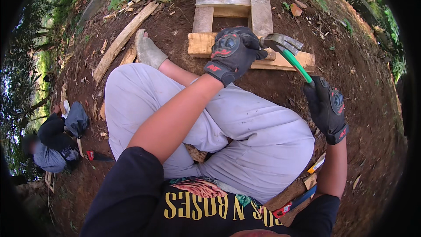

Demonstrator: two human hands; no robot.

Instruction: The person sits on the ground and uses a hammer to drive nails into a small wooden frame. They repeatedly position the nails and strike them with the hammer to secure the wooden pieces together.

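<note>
My right hand (326,107), in a black glove, grips the green handle of a claw hammer (298,63). The hammer's metal head is just right of my left hand (232,52), over a light wooden board (285,61). That left hand, gloved too, is closed above the board with its fingers curled together; whatever they pinch is hidden. The board lies across the near side of a wooden frame (223,0) made of several greyish planks. The frame rests on brown soil in front of my bent legs.
A long wooden plank (123,41) lies at the left by my foot. Beside my right hip are a saw (296,202) and a small wood block (310,181). Another person (55,147) sits low at the far left, near a second saw (98,156). Green leaves border the far side.
</note>
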